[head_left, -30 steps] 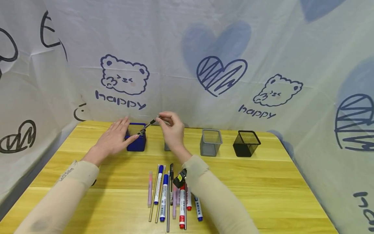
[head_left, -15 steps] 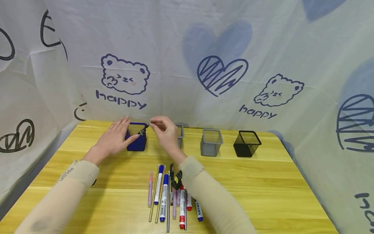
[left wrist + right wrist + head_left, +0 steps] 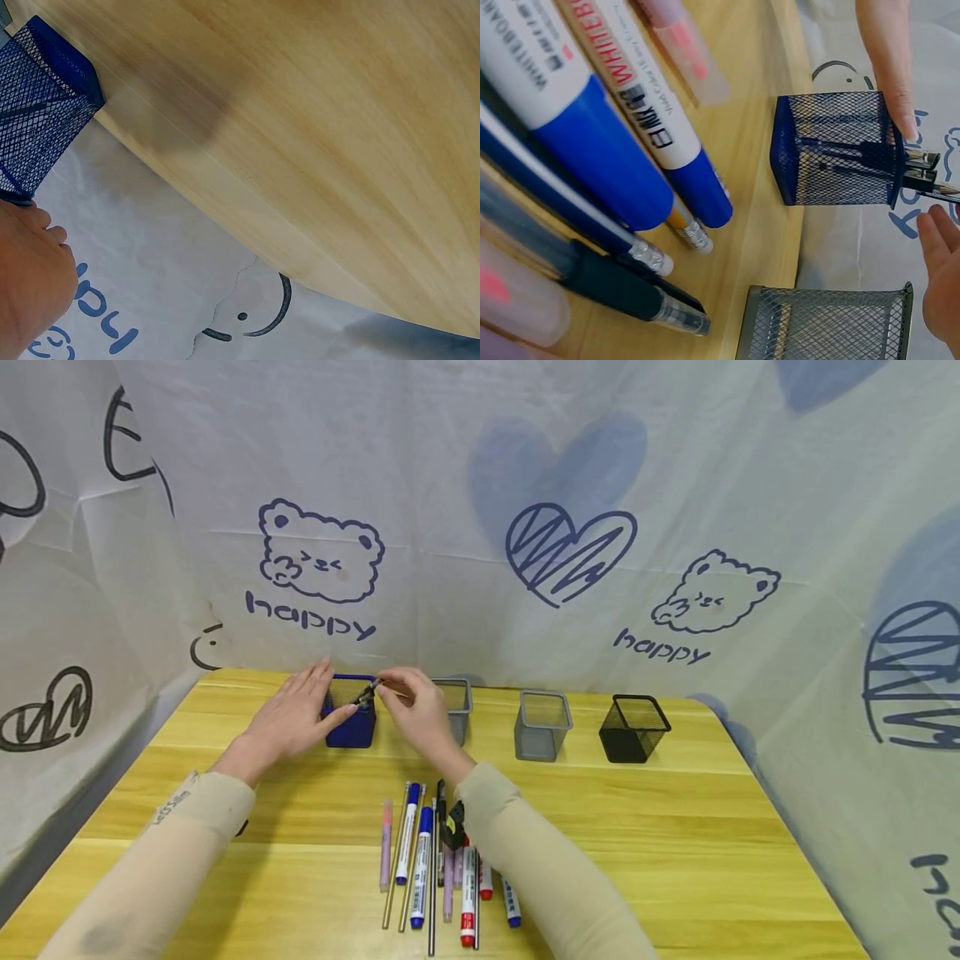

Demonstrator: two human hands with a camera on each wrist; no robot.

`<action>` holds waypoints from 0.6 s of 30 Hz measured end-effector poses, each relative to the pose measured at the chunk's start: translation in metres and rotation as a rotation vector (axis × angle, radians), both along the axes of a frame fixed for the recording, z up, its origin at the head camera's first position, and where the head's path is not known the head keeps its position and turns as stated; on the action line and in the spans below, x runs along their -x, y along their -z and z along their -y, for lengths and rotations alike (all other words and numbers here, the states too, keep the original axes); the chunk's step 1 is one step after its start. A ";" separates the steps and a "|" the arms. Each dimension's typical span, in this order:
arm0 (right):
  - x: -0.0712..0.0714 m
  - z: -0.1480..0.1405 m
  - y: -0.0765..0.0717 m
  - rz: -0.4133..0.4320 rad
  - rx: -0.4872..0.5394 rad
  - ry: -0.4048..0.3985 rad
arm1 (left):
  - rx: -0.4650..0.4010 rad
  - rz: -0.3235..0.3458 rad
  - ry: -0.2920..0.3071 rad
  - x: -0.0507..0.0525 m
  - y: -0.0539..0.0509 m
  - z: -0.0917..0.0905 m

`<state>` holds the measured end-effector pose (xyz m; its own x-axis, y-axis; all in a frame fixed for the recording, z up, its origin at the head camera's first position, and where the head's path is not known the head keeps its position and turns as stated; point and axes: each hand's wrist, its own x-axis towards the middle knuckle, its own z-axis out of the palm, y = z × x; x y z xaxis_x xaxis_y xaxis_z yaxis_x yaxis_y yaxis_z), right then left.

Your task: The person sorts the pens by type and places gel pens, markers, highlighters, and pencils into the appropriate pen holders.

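Note:
My left hand (image 3: 288,714) rests against the left side of a blue mesh pen holder (image 3: 351,728), its fingers straight and the thumb across the front of the rim. In the right wrist view that thumb touches the rim. My right hand (image 3: 422,708) pinches the upper end of a black pen (image 3: 930,184), which slants into the blue holder. Another black pen (image 3: 922,159) leans inside it, seen through the mesh in the right wrist view. In the left wrist view only part of the holder (image 3: 37,105) and some knuckles show.
To the right stand a grey mesh holder (image 3: 459,718), partly behind my right hand, a second grey holder (image 3: 538,739) and a black one (image 3: 628,742). Nearer lie several whiteboard markers (image 3: 422,868), pencils (image 3: 389,902) and pink-purple pens (image 3: 386,852). A printed cloth (image 3: 450,568) hangs behind the table.
My right hand has moved left and slightly down towards the blue holder, and the pinched pen has sunk deeper into it. The grey holder behind that hand shows more. The left hand stays put.

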<state>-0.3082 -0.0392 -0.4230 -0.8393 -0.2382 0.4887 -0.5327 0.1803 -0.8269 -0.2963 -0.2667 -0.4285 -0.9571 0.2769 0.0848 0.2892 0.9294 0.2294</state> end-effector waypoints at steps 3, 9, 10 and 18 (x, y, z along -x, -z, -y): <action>-0.001 -0.001 0.002 0.056 -0.055 -0.031 | -0.002 -0.007 0.001 0.000 0.000 0.000; -0.002 -0.003 0.005 0.120 -0.229 -0.071 | -0.009 -0.008 0.000 0.000 0.001 0.000; -0.002 -0.003 0.005 0.123 -0.259 -0.083 | -0.008 -0.005 -0.001 -0.001 0.001 0.000; -0.004 -0.003 0.005 0.137 -0.340 -0.134 | -0.004 0.005 -0.002 -0.002 0.000 0.000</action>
